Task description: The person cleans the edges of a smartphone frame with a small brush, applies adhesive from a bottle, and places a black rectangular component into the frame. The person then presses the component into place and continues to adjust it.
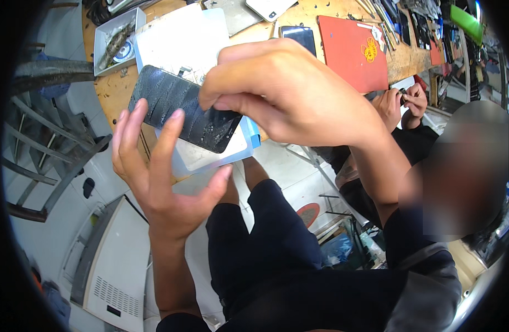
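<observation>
A dark phone screen with cracks and smears across its face lies at a slant on a whitish sheet in a pale blue translucent folder or tray. My left hand has its fingers spread. Two of its fingertips rest at or just over the screen's near left edge, and the thumb stands apart from it. My right hand is closed in a pinch over the screen's right part. Whatever sits between its fingertips is hidden. Beside the pinch, a small metallic piece shows at the screen's far edge.
On the wooden table, a white box holds a dirty brush-like item and a roll. Farther right are a dark phone, a red mat with yellow rubber bands, and several tools. Another person's hands work at the right.
</observation>
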